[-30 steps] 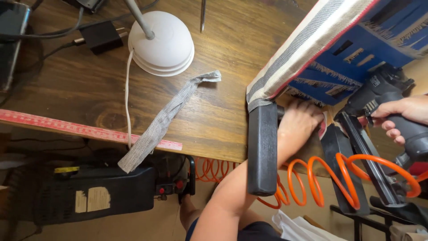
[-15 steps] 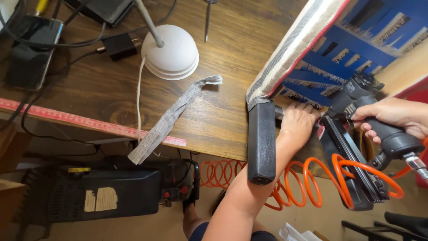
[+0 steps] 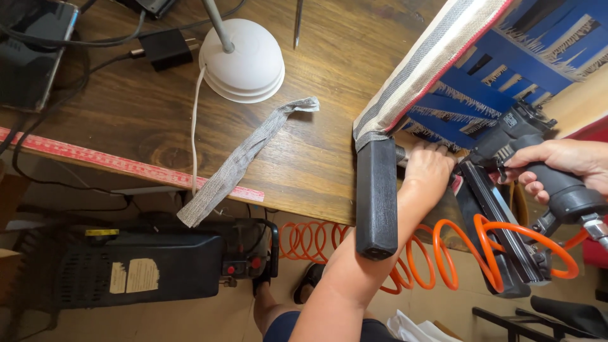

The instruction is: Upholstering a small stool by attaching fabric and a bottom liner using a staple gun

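- Left hand (image 3: 429, 170): pressed flat on the striped fabric (image 3: 437, 60) at the underside edge of the upturned chair seat (image 3: 506, 82); fingers spread, nothing enclosed in its grip.
- Right hand (image 3: 570, 166): grip clamped around the handle of the black staple gun (image 3: 506, 190), nose of the tool just beside the left fingers at the fabric edge.
- Orange coiled hose (image 3: 456, 253) runs from the gun's base down below the tabletop (image 3: 126, 126).
- Black chair leg (image 3: 376, 196) hangs over the tabletop's edge.
- On the tabletop: 1 grey fabric strip (image 3: 244, 161), 1 white lamp base (image 3: 242, 60), 1 red ruler (image 3: 95, 158).
- On the floor: black compressor (image 3: 126, 269).
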